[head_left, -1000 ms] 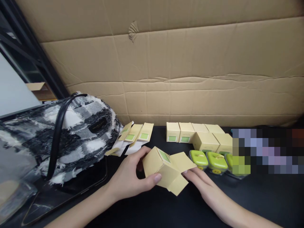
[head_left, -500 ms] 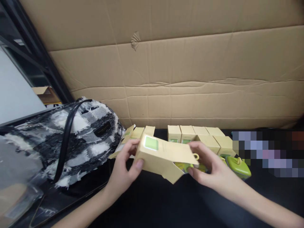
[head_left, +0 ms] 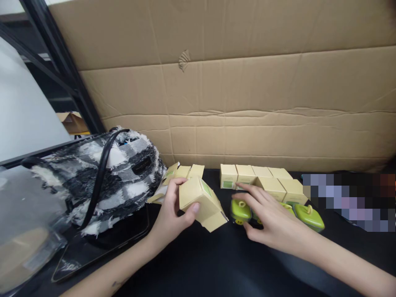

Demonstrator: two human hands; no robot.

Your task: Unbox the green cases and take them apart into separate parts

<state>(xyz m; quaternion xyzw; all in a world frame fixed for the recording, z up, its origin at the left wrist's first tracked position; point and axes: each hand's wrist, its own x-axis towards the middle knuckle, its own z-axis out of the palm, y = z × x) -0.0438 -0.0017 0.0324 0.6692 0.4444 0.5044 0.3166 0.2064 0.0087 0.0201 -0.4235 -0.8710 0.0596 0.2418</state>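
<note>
The left hand [head_left: 173,209] pinches a cream box [head_left: 195,194] between thumb and curled fingers, above a black table [head_left: 201,264]. The smooth card box tilts, its long axis sloping down to the right, flapped end lowest. The right hand [head_left: 275,220], fingers parted, curves about a glossy, rounded-square green tub [head_left: 241,211]; whether it grips is unclear.
</note>
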